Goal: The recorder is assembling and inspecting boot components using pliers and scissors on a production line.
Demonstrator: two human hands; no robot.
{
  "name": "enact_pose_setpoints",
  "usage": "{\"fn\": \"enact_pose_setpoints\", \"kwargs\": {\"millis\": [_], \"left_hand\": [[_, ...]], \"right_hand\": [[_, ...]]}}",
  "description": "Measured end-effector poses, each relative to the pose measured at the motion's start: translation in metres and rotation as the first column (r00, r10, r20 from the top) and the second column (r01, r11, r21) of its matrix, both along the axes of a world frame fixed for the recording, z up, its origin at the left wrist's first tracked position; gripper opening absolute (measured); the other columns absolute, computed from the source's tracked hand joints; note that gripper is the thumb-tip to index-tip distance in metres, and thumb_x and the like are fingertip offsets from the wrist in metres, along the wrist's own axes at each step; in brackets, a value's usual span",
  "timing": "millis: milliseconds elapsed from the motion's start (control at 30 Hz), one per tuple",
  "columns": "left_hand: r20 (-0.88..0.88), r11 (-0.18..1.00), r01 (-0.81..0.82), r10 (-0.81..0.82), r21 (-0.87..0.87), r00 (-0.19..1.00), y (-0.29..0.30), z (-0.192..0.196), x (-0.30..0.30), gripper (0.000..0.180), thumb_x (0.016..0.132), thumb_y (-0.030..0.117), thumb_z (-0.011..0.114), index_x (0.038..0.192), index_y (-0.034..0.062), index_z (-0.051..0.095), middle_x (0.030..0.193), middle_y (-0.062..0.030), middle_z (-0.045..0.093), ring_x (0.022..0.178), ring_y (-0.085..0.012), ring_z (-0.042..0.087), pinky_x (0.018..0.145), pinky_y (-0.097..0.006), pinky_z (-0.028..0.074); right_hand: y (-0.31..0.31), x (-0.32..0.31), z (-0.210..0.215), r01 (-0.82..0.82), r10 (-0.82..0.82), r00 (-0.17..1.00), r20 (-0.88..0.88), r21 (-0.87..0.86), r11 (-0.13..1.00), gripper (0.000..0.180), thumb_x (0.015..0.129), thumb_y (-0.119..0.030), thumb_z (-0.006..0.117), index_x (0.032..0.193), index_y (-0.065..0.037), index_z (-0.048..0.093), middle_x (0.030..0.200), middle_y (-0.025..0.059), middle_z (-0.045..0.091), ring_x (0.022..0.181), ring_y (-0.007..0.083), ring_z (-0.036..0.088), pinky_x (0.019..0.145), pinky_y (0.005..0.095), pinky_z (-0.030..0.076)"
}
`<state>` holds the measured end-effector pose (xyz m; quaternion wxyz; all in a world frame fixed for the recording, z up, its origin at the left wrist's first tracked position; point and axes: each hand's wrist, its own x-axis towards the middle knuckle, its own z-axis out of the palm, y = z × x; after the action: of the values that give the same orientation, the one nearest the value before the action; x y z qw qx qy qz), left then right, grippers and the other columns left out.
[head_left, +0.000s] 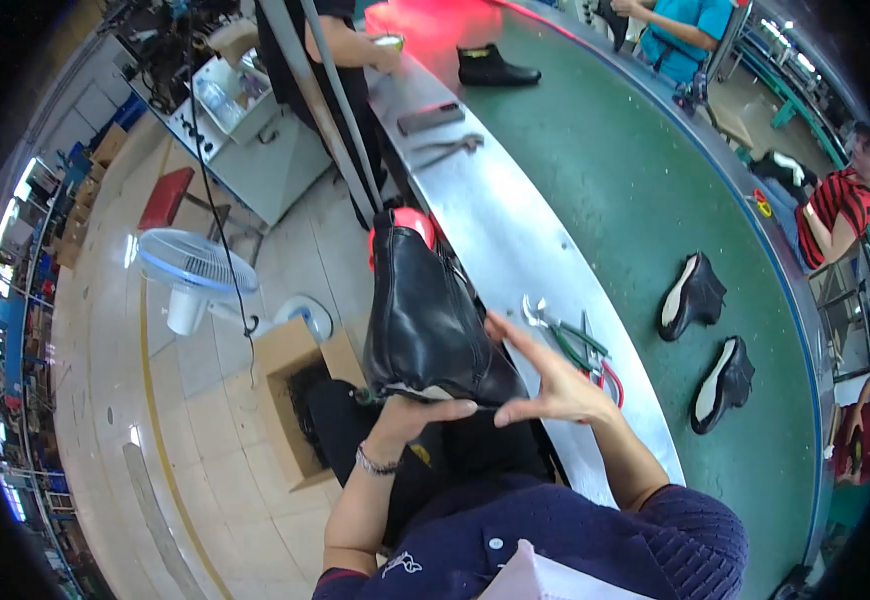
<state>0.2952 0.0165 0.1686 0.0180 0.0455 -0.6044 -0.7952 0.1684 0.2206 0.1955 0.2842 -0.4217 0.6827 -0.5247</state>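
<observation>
A black leather ankle boot (425, 310) is held up in front of me, its sole end low and its collar pointing away. My left hand (410, 422) is closed under the sole end, with the thumb along the pale-edged underside. Around the boot's front part curves my right hand (560, 385), its thumb by the sole edge and its fingers against the far side. Behind the collar shows a pinkish-red rounded object (415, 225), partly hidden. On the metal ledge beside my right hand lie green-handled pliers (567, 338) and a red-handled tool (610, 383).
The metal ledge (515, 230) borders a green conveyor (595, 180) carrying black boots (723, 385). Farther along lie a dark flat object (430, 118) and a metal hand tool (450, 148). To the left are a cardboard box (280, 400), a fan (195, 265) and metal poles (327, 110). Other people work nearby.
</observation>
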Motion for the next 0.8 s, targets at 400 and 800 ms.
{"fn": "enact_pose_setpoints", "kwargs": {"millis": [400,800], "left_hand": [[-0.593,0.999,0.038,-0.052,-0.036,0.803,-0.019,0.181,-0.005,0.050,0.096,0.032,0.057,0.126,-0.0081,0.056,0.129,-0.0239,0.056,0.126,-0.0328,0.051,0.106,-0.045,0.038],[-0.839,0.754,0.606,-0.141,0.253,0.525,0.051,0.229,-0.005,0.045,0.099,0.030,0.045,0.113,-0.0089,0.061,0.111,-0.0221,0.063,0.102,-0.0309,0.062,0.091,-0.039,0.046]], "right_hand": [[0.047,-0.074,-0.038,0.789,-0.671,0.552,0.495,-0.050,0.612,0.070,0.087,-0.022,0.067,0.146,-0.001,0.036,0.131,0.0148,0.053,0.111,0.0199,0.057,0.096,0.0324,0.044],[0.068,-0.181,-0.177,0.744,-0.774,0.597,-0.210,-0.218,0.632,0.049,0.098,-0.022,0.055,0.141,-0.002,0.044,0.143,0.0156,0.046,0.131,0.0251,0.044,0.106,0.0330,0.036]]}}
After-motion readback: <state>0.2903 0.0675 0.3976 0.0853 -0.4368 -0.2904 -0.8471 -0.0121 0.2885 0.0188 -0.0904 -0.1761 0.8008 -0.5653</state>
